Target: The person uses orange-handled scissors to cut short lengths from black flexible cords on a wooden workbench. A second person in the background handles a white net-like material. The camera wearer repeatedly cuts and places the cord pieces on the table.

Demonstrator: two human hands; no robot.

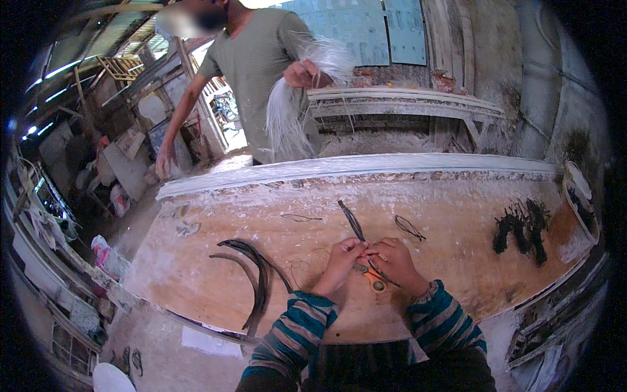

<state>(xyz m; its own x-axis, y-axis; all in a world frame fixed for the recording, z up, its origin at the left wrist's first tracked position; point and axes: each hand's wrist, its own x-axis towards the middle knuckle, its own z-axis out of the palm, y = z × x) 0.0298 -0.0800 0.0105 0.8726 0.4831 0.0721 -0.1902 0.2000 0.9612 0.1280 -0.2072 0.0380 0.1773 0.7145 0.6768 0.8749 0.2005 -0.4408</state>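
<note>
My left hand (pixel 341 262) and my right hand (pixel 396 264) meet over the wooden tabletop, fingers pinched together on a bundle of thin black strips (pixel 351 221). One end of the bundle sticks out away from me; a dark tail shows below my right hand. Scissors with an orange handle (pixel 378 284) lie just under my hands, their blades partly hidden. Left of my left hand rest long curved black strips (pixel 261 277). Beyond my right hand is a thin dark loop (pixel 409 227), and another thin loop (pixel 302 217) lies farther left.
Knotted black bundles (pixel 522 230) lie at the right, beside a tilted tub (pixel 576 225). A raised white ledge (pixel 366 171) runs along the table's far edge. Behind it stands a person (pixel 258 85) holding white fibres (pixel 287 114). A white bench (pixel 405 101) is farther back.
</note>
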